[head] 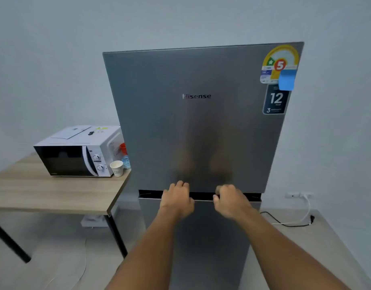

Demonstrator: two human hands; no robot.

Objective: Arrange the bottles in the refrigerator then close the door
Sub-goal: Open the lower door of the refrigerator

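A tall grey refrigerator stands straight ahead with both of its doors closed. A dark handle groove runs between the upper door and the lower door. My left hand and my right hand both reach into that groove, fingers curled under the bottom edge of the upper door. One small water bottle stands on the table to the left, partly hidden by the fridge's side. The inside of the fridge is hidden.
A wooden table with black legs stands on the left, carrying a white microwave, a paper cup and a red cup. At the right, cables trail over the floor from a wall socket.
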